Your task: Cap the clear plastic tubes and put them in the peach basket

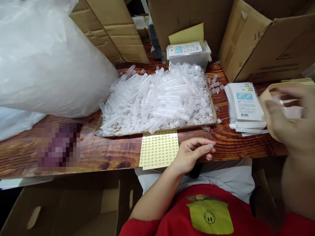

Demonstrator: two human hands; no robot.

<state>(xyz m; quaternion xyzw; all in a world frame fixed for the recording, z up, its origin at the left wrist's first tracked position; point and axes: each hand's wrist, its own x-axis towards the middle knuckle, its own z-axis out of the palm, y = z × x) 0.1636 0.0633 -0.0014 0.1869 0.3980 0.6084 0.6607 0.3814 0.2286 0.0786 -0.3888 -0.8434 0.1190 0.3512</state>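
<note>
The left hand (190,154) rested at the near edge of the brown wooden table (98,154), its fingers curled and pinching a small clear plastic cap (210,145). Just beside it lay a yellow sheet of round stickers (158,149). The right hand (290,118) was raised and blurred; I cannot tell its grasp. Farther back, a flat cardboard tray (213,113) held a pile of clear plastic tubes (157,101). A stack of white printed packets (246,105) lay right of the tray.
</note>
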